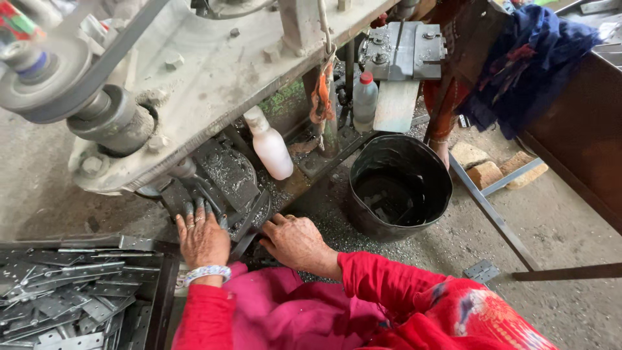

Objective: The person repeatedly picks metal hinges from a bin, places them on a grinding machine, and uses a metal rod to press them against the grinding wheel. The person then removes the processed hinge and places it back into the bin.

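Observation:
My left hand (202, 236) rests flat on the dark metal bed of a press machine (223, 175), fingers spread and tips greasy; a beaded bracelet is on its wrist. My right hand (295, 243) lies just right of it at the machine's lower edge, fingers curled under the metal so I cannot see what they touch. Metal shavings cover the bed. Red and pink sleeves fill the bottom of the head view.
A tray of several grey metal hinges (65, 295) sits at lower left. A black bucket (398, 185) stands to the right. A white bottle (269, 146) and a clear bottle (364, 97) stand by the machine. A belt pulley (45, 71) is upper left. One hinge (481, 271) lies on the floor.

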